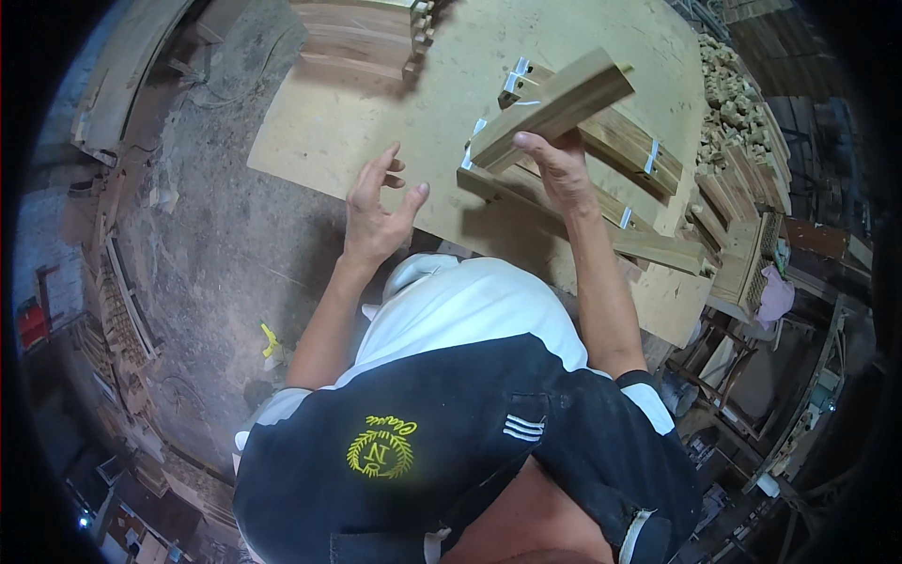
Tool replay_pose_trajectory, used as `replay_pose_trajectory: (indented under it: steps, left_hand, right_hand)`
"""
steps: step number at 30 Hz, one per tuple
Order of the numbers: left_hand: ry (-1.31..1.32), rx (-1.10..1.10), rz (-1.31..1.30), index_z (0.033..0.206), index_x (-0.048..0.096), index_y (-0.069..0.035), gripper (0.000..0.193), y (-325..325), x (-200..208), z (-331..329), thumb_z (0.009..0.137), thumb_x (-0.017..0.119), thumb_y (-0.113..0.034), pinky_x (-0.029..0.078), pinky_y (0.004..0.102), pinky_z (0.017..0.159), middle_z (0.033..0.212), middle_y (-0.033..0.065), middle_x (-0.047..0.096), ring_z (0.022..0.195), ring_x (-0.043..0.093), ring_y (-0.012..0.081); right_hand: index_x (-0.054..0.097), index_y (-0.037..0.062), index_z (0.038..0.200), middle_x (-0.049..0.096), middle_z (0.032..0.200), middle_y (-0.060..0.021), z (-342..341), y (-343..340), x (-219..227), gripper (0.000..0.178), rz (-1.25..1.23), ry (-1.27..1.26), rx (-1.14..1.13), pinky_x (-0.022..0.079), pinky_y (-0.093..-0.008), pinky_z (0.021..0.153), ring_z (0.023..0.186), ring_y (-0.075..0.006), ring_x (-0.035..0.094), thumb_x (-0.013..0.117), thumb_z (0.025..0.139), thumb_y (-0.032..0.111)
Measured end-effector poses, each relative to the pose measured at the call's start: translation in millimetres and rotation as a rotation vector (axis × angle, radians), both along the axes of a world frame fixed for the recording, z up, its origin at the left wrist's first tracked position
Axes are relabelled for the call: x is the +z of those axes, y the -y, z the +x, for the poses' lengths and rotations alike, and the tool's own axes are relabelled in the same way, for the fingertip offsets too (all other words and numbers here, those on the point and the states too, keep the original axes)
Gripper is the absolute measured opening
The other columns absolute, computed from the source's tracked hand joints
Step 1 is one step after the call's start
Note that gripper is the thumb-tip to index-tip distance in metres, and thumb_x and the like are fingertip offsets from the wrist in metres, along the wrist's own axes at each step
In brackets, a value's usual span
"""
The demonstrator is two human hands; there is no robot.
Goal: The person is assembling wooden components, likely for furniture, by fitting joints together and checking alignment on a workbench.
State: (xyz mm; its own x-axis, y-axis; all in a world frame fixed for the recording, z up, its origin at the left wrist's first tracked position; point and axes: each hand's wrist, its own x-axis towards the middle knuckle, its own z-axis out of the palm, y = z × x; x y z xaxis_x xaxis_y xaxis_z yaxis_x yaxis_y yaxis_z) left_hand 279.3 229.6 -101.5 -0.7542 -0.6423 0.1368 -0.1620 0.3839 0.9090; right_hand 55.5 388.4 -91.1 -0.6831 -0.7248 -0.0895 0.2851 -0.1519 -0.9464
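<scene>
My right hand [562,177] grips a wooden block [554,105], with the thumb on its near side. The block is tilted above several wooden strips. Two rows of these strips, a farther one [631,141] and a nearer one [526,179], carry white bands. A plain wooden piece [658,249] lies at the near right, by my right forearm. To the left, my left hand [378,209] hovers near the front edge of the plywood sheet [442,113]. Its fingers are apart and nothing is in them.
A stack of wooden boards [352,38] stands at the far left of the plywood. Along the right lie a heap of cut wood pieces [738,103], a slatted crate [763,249] and a pink cloth [775,296]. A yellow object [271,338] rests on the concrete floor [216,235].
</scene>
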Motion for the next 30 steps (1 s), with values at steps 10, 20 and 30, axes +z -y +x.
replay_pose_trajectory:
  steps: [10, 20, 30]
  left_hand:
    - [-0.118, -0.050, -0.026, 0.125, 0.063, 0.001, 0.041, 14.5, 2.6, -30.4, 0.088, 0.071, -0.012, 0.053, 0.0321, 0.078, 0.100, 0.0132, 0.068, 0.084, 0.066, 0.0196]
    - [0.063, -0.371, 1.051, 0.135, 0.053, 0.002, 0.071, 14.9, 9.6, -61.3, 0.094, 0.059, -0.057, 0.053, 0.0249, 0.071, 0.100, 0.0072, 0.064, 0.080, 0.064, 0.0124]
    - [-0.140, -0.583, 0.745, 0.146, 0.041, 0.003, 0.079, 6.0, -16.8, -83.9, 0.079, 0.081, -0.013, 0.053, 0.0339, 0.091, 0.120, 0.0135, 0.063, 0.105, 0.062, 0.0186]
  right_hand:
    - [0.056, 0.0010, 0.129, 0.064, 0.124, -0.0121, 2.6, -14.0, 2.8, 0.060, 0.004, -0.048, 0.076, 0.047, -0.0367, 0.106, 0.120, -0.0212, 0.058, 0.080, 0.074, -0.002]
    - [0.063, 0.0091, 0.121, 0.045, 0.149, -0.0181, 2.6, 0.0, -9.3, 0.053, 0.162, -1.266, 0.059, 0.028, -0.0453, 0.118, 0.145, -0.0339, 0.035, 0.080, 0.070, 0.003]
    - [0.028, 0.0045, 0.152, 0.045, 0.142, -0.0201, -22.2, -11.4, 11.7, 0.088, 0.015, 0.159, 0.031, 0.050, -0.0364, 0.097, 0.128, -0.0244, 0.049, 0.077, 0.079, 0.009]
